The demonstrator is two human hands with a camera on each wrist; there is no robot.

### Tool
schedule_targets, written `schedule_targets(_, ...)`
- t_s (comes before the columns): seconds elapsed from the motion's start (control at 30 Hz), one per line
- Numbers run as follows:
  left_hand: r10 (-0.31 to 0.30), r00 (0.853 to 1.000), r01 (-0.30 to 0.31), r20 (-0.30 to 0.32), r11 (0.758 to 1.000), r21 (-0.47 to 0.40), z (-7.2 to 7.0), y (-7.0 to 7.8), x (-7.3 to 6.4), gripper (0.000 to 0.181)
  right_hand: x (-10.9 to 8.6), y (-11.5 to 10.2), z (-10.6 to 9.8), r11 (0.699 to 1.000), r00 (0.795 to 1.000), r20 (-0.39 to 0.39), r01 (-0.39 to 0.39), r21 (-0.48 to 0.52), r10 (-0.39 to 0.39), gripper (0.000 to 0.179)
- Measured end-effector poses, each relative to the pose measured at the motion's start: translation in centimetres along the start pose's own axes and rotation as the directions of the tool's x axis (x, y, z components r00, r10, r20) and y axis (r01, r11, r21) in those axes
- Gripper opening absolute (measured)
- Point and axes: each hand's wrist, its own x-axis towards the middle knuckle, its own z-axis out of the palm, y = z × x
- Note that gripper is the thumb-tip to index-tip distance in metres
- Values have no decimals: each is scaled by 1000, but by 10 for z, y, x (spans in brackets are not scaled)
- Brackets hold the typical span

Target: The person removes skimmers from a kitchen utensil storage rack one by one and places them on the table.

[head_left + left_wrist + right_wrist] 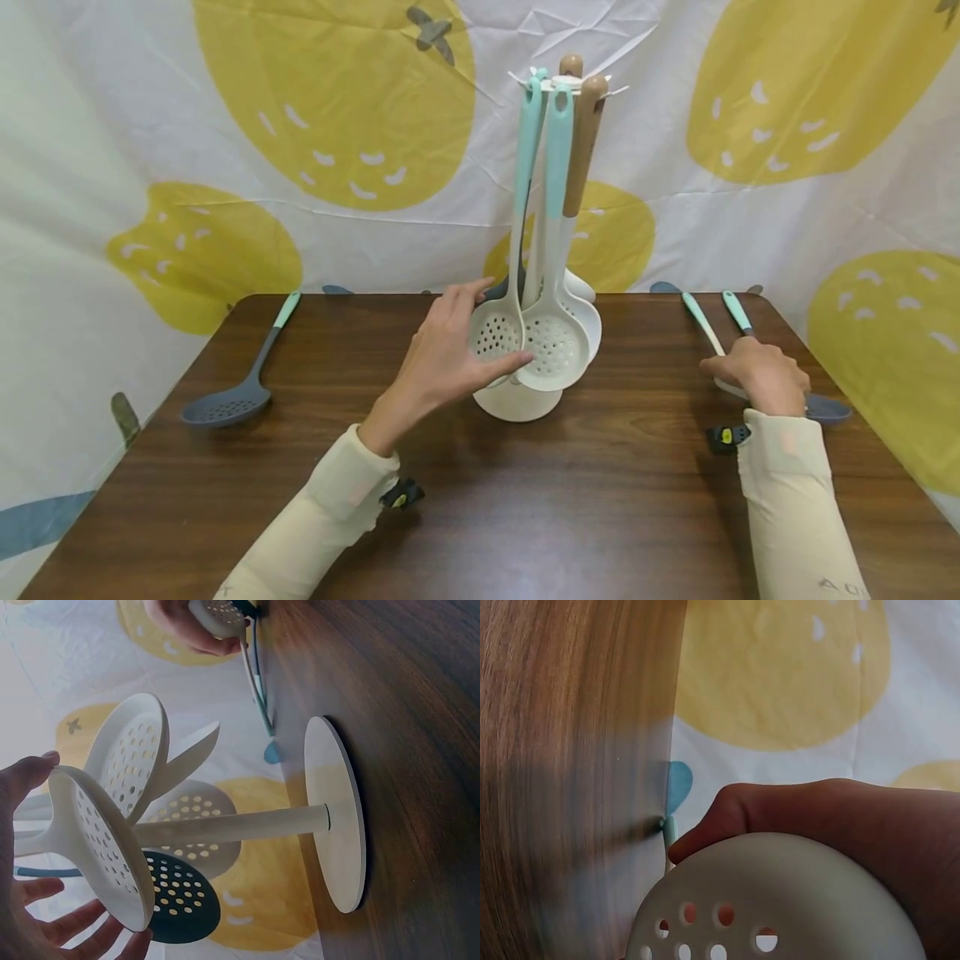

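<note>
A white utensil stand (517, 404) holds several hanging utensils in the middle of the table. My left hand (450, 342) is spread around a white skimmer (101, 832) on its left side. Thumb and fingertips touch the skimmer's rim, and the fingers are nearly straight. Another white skimmer (555, 350) with a mint handle hangs beside it. At the right of the table, my right hand (761, 375) grips a white perforated skimmer (780, 877) by its head. That skimmer's mint handle points toward the back edge.
A dark grey skimmer (232, 404) with a mint handle lies on the left of the table (600, 500). Another dark utensil (828, 408) lies beside my right hand, partly covered by it. A lemon-print cloth (412, 242) hangs behind the table.
</note>
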Motion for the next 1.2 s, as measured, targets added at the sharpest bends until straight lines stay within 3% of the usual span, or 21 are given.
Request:
schedule_targets(0.43, -10, 1000, 10, 0, 1000, 4, 1, 2, 1, 97, -8, -20, -3, 999, 998, 45, 45, 5, -45, 45)
schedule_targets(0.8, -15, 1000, 15, 11, 1000, -1, 1, 3, 0, 98, 0, -26, 6, 1000, 999, 48, -13, 8, 13, 53)
schedule_targets(1.2, -10, 1000, 10, 7, 1000, 7, 2, 4, 0, 96, 0, -30, 15, 998, 998, -9, 69, -14, -69, 45)
